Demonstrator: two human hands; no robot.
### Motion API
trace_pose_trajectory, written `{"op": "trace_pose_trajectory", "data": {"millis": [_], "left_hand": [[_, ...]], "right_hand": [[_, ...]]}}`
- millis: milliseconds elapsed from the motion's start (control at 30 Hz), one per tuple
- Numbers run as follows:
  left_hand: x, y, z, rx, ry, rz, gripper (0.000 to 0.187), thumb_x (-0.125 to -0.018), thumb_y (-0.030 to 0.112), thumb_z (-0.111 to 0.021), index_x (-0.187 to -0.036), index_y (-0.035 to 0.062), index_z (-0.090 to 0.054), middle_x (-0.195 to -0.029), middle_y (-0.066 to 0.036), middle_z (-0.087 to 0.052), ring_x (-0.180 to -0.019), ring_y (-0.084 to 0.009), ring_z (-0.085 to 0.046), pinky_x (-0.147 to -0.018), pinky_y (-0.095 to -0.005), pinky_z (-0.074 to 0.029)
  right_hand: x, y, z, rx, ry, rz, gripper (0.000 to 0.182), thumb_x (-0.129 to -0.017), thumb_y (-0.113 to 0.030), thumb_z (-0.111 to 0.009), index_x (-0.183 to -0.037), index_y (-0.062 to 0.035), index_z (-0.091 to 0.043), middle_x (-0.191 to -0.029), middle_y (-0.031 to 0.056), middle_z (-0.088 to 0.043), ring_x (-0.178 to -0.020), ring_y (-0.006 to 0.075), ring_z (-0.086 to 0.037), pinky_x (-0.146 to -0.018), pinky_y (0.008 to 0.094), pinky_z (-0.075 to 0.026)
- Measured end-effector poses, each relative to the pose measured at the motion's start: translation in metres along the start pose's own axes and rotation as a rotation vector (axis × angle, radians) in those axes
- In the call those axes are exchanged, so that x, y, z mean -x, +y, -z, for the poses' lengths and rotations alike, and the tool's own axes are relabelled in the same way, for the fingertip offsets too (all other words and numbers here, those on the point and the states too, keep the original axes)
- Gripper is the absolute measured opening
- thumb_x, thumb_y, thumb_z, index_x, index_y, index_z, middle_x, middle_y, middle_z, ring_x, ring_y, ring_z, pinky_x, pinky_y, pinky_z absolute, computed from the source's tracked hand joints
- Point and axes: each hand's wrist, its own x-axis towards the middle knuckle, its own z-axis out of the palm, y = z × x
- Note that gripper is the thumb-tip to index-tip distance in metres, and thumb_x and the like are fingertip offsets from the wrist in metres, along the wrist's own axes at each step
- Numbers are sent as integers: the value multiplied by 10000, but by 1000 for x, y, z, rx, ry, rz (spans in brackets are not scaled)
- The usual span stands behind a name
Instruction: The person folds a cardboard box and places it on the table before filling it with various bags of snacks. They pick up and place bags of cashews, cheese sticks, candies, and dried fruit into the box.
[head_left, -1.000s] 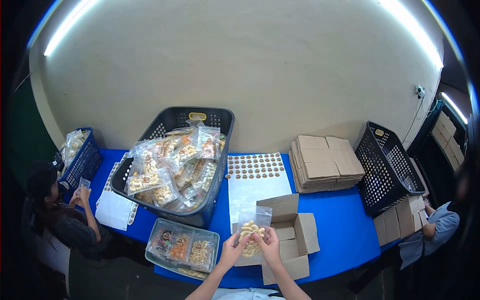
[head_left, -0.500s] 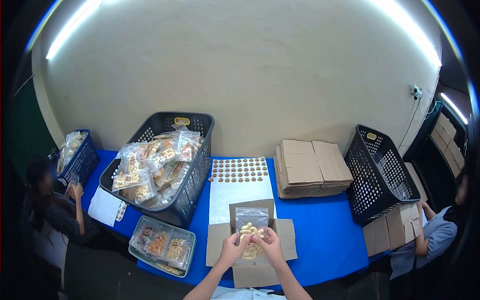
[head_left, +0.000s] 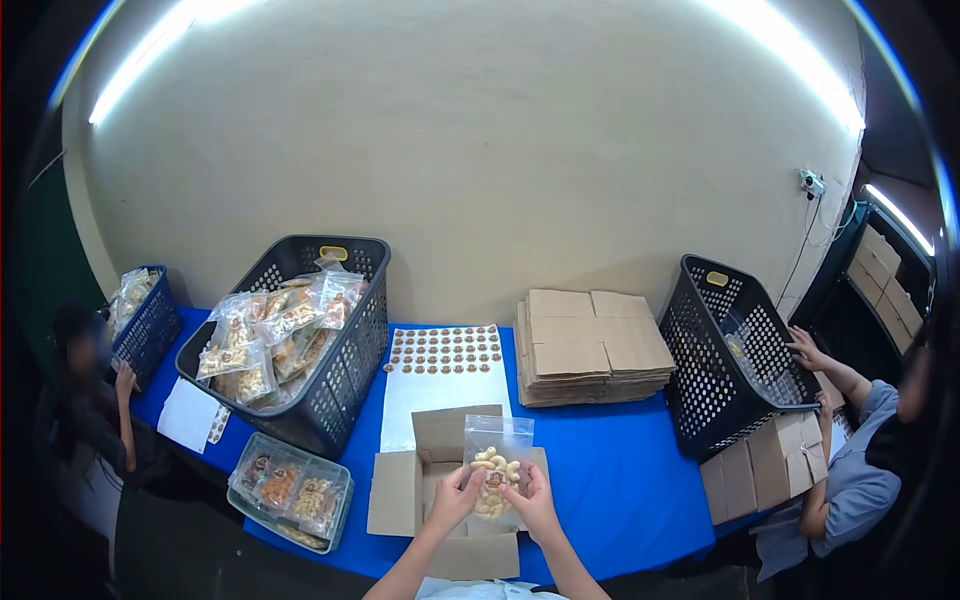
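A clear zip bag of cashews (head_left: pixel 498 462) is held upright between my two hands, with a round brown sticker on its front. My left hand (head_left: pixel 460 497) grips its left side and my right hand (head_left: pixel 533 500) its right side, thumbs on the front near the sticker. Below and behind the bag stands an open cardboard box (head_left: pixel 398 490), its flaps folded outward; the bag and my hands hide most of its inside. Just beyond the box lies a white sticker sheet (head_left: pixel 440 395) with rows of round brown stickers along its far part.
A black basket (head_left: pixel 345 395) full of snack bags stands left, with a smaller tub (head_left: pixel 340 530) of bags before it. Flattened cardboard (head_left: pixel 600 340) is stacked right of the sheet, beside another black basket (head_left: pixel 690 385). One person (head_left: pixel 870 490) works at right, another (head_left: pixel 100 430) at left.
My hands have spread to the sides of the cashew bag, uncovering its sticker. The view has shifted slightly right. The person at right now reaches to the black basket.
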Motion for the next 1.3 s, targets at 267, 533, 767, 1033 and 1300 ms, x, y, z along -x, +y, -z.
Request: {"op": "trace_pose_trajectory", "data": {"millis": [267, 533, 767, 1033, 1300], "left_hand": [[12, 15, -22, -94, -97, 83, 335, -800, 255, -634, -1019, 4, -595, -817, -1, -613, -664, -27, -504, -565, -190, -413], [4, 14, -4, 142, -51, -18, 284, -806, 258, -633, -937, 6, -623, -729, 7, -605, -639, -23, -519, -558, -174, -418], [-7, 38, -1, 87, 31, -69, 193, -839, 173, -592, -828, -18, -621, -734, -23, -607, -667, -54, -548, -582, -198, -438], [2, 60, -10, -275, -65, -255, 76, -771, 74, -606, -778, 1, -624, -716, -86, -602, -637, -168, -572, -580, -267, -437], [-11, 39, -10, -469, 259, -505, 178, -766, 186, -602, -657, 47, -583, -657, -58, -586, -673, -225, -552, -693, -344, -400]], "right_hand": [[0, -7, 18, 49, 151, -28, 187, -791, -72, -631, -926, 18, -538, -863, 67, -602, -768, 98, -581, -674, 221, -473], [3, -12, 10, 24, 17, -12, 176, -787, -79, -640, -910, 3, -544, -853, 54, -600, -756, 90, -575, -657, 219, -473], [5, -9, 14, 177, -69, 118, 270, -734, -53, -681, -957, 0, -538, -912, 50, -584, -808, 118, -561, -705, 244, -468], [-3, -57, 6, 888, -209, 302, 156, -763, -136, -626, -778, 8, -567, -687, 127, -548, -606, 251, -534, -557, 316, -421], [3, -54, -24, 853, -95, 399, 167, -818, -105, -552, -733, 18, -479, -662, 165, -464, -601, 321, -484, -529, 362, -381]]}}
